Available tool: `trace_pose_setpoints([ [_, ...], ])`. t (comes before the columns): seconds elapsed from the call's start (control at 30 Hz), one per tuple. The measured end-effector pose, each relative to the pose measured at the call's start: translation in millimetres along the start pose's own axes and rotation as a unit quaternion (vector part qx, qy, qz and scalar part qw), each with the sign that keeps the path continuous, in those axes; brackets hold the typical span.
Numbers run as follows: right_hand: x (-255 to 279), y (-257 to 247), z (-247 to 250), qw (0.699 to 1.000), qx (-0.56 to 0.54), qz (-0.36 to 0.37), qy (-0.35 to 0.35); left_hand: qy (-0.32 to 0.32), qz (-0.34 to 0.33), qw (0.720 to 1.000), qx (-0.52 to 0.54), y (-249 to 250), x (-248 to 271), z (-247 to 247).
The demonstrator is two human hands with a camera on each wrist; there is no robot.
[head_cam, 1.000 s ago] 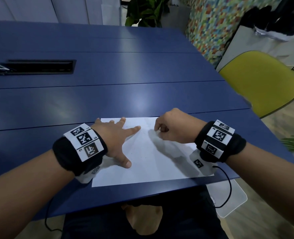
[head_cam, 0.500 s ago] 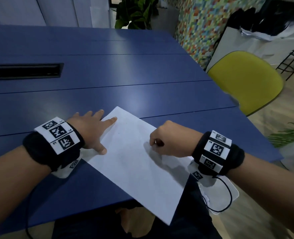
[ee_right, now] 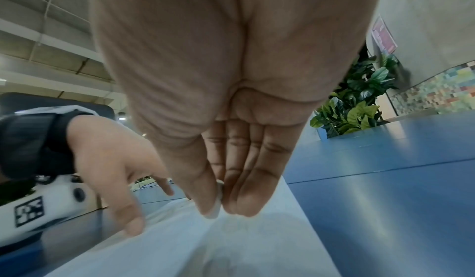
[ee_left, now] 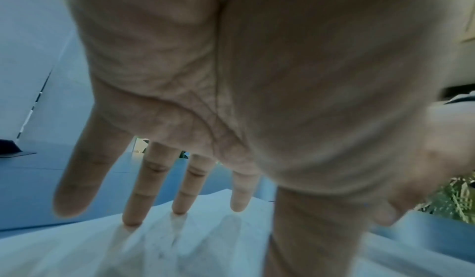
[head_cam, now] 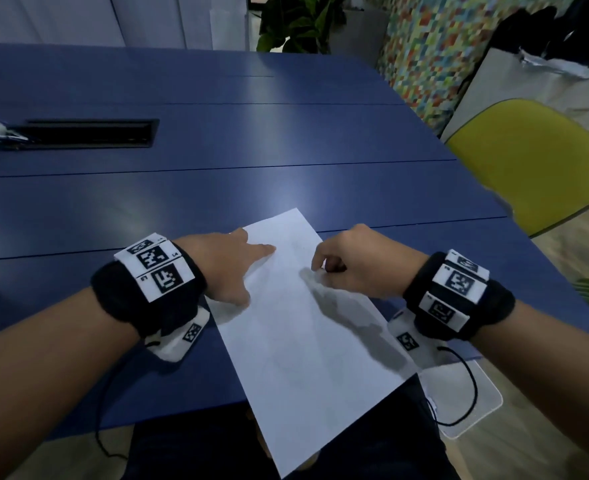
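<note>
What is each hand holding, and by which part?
Right hand pinches a small white piece, maybe an eraser, between thumb and fingertips; only its lower end shows, at the paper. Left hand holds nothing: straight fingers press the paper near its left edge.

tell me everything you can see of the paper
The paper is a plain white thin sheet, unfolded, lying flat and askew on the blue table, its near corner overhanging the edge. The left hand presses straight fingers on its left side; the right hand pinches a small white bit against it.
</note>
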State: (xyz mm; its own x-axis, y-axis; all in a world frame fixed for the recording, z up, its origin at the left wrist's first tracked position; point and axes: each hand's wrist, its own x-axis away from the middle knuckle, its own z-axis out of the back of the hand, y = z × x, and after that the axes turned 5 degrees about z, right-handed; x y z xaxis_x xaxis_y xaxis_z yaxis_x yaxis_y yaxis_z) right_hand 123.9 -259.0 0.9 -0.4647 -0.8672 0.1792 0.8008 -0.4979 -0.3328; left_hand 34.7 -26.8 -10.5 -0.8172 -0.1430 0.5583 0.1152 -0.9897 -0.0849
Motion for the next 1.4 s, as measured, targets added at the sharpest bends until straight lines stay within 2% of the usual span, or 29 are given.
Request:
trace_pose_setpoints([
  [0.13, -15.9, 0.4, -8.6, 0.999, 0.034, -0.02, 0.019, -0.022, 0.004, 0.999, -0.024, 5.9, 4.8, 0.9],
  [0.3, -4.3, -18.9, -23.0, 0.998, 0.048, 0.02, -0.035, -0.01, 0.008, 0.999, -0.032, 9.2, 7.0, -1.9],
  [0.47, -13.0, -6.0, -9.9, 0.994, 0.102, -0.029, 0.001, -0.004, 0.01, 0.999, -0.036, 11.0, 8.6, -0.9],
  [0.63, -3.6, -31.9, -19.1, 0.994, 0.09, 0.029, -0.057, 0.006, 0.01, 0.999, -0.033, 11.0, 8.8, -1.7],
  [0.77, -16.1, -10.0, -7.9, 0.994, 0.103, -0.024, -0.012, 0.008, 0.01, 0.999, -0.029, 11.1, 9.5, -1.6],
  [0.9, -11.1, -28.4, -17.4, 0.994, 0.086, 0.033, -0.056, 0.008, 0.017, 0.999, -0.037, 12.0, 9.1, -3.5],
  [1.07, -19.7, -8.7, -9.7, 0.996, 0.09, -0.01, -0.005, 0.011, 0.012, 0.999, -0.045, 11.7, 7.8, -3.8],
  [1.2, -15.0, -15.8, -6.1, 0.996, 0.037, 0.05, -0.064, 0.005, 0.009, 0.998, -0.066, 10.8, 5.9, -5.2],
  [1.33, -25.7, 12.8, 18.4, 0.999, 0.041, -0.002, 0.015, 0.0, -0.018, 0.996, -0.085, 6.0, -2.0, -1.3],
  [1.4, -25.5, 21.5, 19.4, 0.999, 0.038, -0.009, 0.0, -0.002, -0.057, 0.995, -0.078, 1.9, -9.9, 3.1],
])
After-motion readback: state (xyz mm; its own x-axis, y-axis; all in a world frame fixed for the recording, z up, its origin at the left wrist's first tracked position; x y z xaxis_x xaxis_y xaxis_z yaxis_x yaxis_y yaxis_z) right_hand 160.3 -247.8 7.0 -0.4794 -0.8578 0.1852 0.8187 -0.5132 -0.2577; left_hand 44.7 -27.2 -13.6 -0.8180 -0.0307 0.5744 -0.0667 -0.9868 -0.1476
